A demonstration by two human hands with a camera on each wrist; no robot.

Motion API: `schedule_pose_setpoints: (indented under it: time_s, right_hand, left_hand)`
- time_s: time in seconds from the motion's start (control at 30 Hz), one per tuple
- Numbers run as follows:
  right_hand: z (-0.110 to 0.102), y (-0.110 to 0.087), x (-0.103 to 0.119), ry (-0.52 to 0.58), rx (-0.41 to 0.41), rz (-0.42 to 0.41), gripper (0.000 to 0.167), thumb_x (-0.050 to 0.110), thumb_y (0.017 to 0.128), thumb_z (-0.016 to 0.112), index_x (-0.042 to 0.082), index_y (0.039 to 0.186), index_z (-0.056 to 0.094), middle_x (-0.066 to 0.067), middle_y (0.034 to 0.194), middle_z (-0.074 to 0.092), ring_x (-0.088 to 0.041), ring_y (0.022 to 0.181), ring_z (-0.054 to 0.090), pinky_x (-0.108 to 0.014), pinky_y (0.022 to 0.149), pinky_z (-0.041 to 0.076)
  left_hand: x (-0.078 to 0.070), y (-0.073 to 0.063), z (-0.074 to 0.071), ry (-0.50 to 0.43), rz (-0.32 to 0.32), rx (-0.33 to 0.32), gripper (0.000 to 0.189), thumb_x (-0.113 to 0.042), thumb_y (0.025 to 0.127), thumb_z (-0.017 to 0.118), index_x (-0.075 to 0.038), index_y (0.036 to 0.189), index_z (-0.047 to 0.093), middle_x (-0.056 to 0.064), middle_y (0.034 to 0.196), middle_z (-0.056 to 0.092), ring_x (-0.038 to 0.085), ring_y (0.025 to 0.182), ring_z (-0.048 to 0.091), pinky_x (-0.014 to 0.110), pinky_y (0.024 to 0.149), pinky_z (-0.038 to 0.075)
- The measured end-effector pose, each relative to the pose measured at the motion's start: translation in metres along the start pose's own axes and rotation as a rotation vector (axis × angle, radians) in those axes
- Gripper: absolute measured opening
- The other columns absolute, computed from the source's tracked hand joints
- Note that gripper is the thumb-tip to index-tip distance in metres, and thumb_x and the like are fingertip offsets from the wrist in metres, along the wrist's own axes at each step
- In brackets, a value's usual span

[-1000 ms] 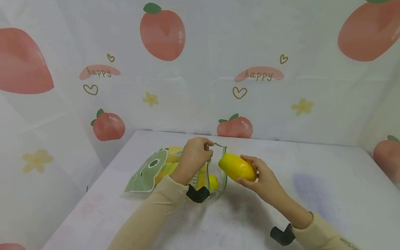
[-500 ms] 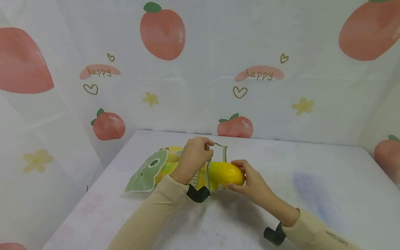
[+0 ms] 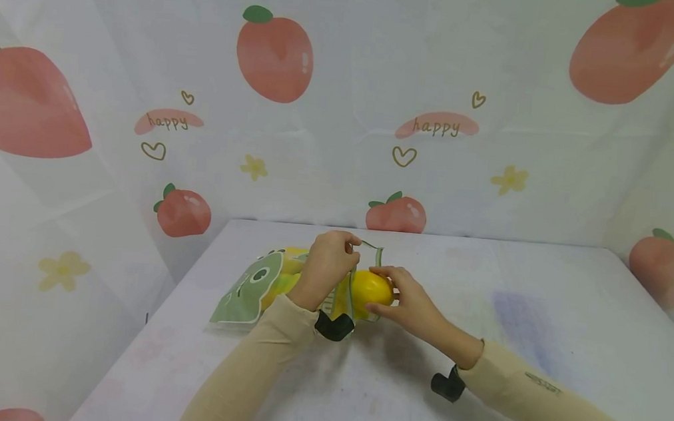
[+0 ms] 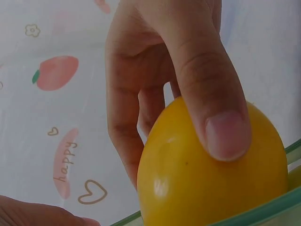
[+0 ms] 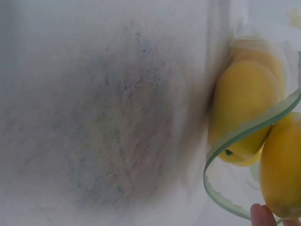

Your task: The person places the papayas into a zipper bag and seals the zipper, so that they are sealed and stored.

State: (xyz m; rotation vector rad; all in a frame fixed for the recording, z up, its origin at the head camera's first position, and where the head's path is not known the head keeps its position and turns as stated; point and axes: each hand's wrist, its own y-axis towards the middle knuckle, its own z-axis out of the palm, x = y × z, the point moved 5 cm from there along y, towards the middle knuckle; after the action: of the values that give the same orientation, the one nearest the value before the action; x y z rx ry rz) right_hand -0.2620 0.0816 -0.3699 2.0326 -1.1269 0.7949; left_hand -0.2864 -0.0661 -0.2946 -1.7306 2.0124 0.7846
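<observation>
A clear bag with green trim and a green cartoon face (image 3: 241,299) lies on its side on the table, yellow fruits inside. My left hand (image 3: 328,263) pinches the upper edge of its mouth. With thumb and fingers, my right hand (image 3: 415,306) grips a smooth, oval, mango-like yellow fruit (image 3: 372,295) at the bag's mouth. In the left wrist view, the fruit (image 4: 188,193) pokes out past the green rim (image 4: 263,212). The right wrist view shows another yellow fruit (image 5: 247,101) within the bag, beside the held fruit (image 5: 284,165).
The white table (image 3: 446,407) carries faint stains, including a bluish patch (image 3: 522,320) on the right. Behind it hangs a white cloth backdrop (image 3: 340,171) printed with peaches. A black wrist mount sits at each cuff.
My right hand has moved left, carrying the yellow fruit from outside the bag's mouth partly into it. My left hand has stayed in place at the bag's edge.
</observation>
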Motion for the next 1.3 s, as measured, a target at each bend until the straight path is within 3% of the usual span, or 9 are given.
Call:
schedule_pose_setpoints:
  time_s: [0.2,0.4,0.73,1.3]
  right_hand:
    - [0.003,0.004,-0.004,0.049,-0.009,0.066,0.061,0.024,0.082,0.077,0.004,0.131,0.046,-0.016,0.132,0.054,-0.032,0.108,0.060,-0.039,0.087,0.055]
    - [0.005,0.005,-0.007,0.084,0.001,0.114,0.061,0.027,0.084,0.075,0.005,0.131,0.045,-0.019,0.134,0.052,-0.036,0.112,0.060,-0.041,0.089,0.054]
    - [0.007,0.006,-0.002,0.121,-0.011,0.054,0.056,0.013,0.086,0.072,0.003,0.136,0.048,-0.019,0.128,0.050,-0.034,0.111,0.059,-0.045,0.093,0.051]
    - [0.018,0.019,0.002,0.169,-0.043,0.075,0.035,0.009,0.087,0.070,0.003,0.119,0.055,-0.015,0.120,0.058,-0.033,0.111,0.062,-0.039,0.088,0.054]
  left_hand:
    - [0.000,0.000,0.000,0.005,-0.013,0.002,0.025,-0.004,0.087,0.063,-0.005,0.110,0.073,0.005,0.075,0.059,0.012,0.050,0.041,0.020,0.048,0.036]
    - [0.001,0.001,0.000,0.002,-0.018,0.006,0.024,-0.005,0.087,0.063,-0.005,0.109,0.073,0.005,0.074,0.059,0.013,0.050,0.042,0.020,0.048,0.037]
    - [0.002,0.002,0.002,0.005,-0.017,0.007,0.025,-0.005,0.086,0.063,-0.005,0.109,0.073,0.004,0.075,0.059,0.012,0.051,0.043,0.020,0.049,0.037]
    - [0.003,0.002,-0.001,-0.019,-0.007,-0.010,0.023,-0.004,0.086,0.062,-0.005,0.106,0.073,0.004,0.075,0.061,0.012,0.052,0.046,0.020,0.049,0.038]
